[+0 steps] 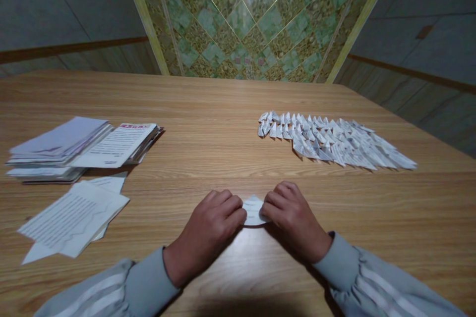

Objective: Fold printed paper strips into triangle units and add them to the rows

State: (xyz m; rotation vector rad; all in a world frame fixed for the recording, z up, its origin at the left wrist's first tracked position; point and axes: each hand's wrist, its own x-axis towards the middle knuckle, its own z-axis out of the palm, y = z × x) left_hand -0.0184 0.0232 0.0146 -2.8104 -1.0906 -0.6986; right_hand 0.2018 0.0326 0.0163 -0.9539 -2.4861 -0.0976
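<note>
A small folded piece of white printed paper (253,212) lies between my two hands, its pointed tip facing away from me. My left hand (210,228) is closed on the paper's left end, with fingers curled over it. On the opposite end, my right hand (292,215) pinches the paper between thumb and fingers. The ends of the paper are hidden under my fingers. Beyond my right hand stand rows of folded paper pieces (330,141) with pointed tips.
Stacks of paper (59,141) and a printed booklet (119,144) sit at the left of the wooden table (208,109). Nearer to me on that side, loose printed sheets (72,215) overlap. A green tiled wall (241,20) rises behind the table's far edge.
</note>
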